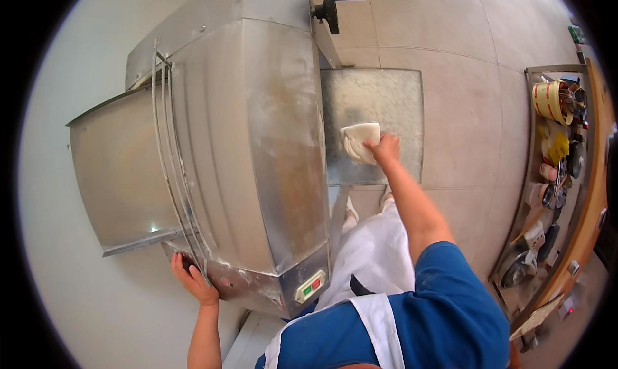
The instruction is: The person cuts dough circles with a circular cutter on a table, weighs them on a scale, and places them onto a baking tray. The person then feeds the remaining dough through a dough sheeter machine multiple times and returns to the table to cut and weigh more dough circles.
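Note:
A dough sheeter [212, 137] with a steel housing stands in front of me, toward the left. My right hand [386, 149] pinches the right edge of a folded piece of pale dough [360, 137]. The dough is over the metal tray [405, 98] on the machine's right side; whether it touches the tray I cannot tell. On the near left corner of the housing rests my left hand [201, 286], its fingers stretched out by a dark fitting and the lower end of the wire guard [168, 143].
A green and red switch [310, 286] is on the housing's near face. At the far end sits a black crank handle [329, 8]. A second metal tray [122, 169] extends left. Along the right, a shelf [541, 240] holds utensils and a yellow tub [548, 102].

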Demonstrator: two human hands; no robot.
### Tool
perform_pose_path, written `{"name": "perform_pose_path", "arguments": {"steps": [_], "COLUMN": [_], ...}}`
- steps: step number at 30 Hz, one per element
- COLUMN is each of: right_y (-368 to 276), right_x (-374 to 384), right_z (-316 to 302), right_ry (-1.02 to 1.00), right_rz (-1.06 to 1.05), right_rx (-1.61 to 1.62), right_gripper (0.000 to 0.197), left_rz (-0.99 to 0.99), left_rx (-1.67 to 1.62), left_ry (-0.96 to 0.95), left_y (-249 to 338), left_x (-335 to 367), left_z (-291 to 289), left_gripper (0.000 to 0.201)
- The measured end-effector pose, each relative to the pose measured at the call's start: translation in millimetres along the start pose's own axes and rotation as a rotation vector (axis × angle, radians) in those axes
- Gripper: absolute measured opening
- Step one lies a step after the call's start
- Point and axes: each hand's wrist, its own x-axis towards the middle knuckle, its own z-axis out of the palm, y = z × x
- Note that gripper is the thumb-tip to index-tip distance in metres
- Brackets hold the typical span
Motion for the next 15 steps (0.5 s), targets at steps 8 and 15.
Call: {"name": "perform_pose_path", "arguments": {"steps": [8, 15], "right_y": [-31, -156], "right_x": [-21, -61], "right_z": [-23, -132], "right_ry": [-0.089, -0.762], "right_rz": [0.036, -0.239], "right_rx": [0.510, 1.799], "right_gripper": [0.038, 0.029], "left_rz": [0.025, 0.008], "left_rx": [0.027, 0.025], "left_ry": [0.044, 0.090], "left_y": [-5, -2], "left_x": [1, 0], "left_z": [6, -7], "left_gripper": [0.035, 0.035]}}
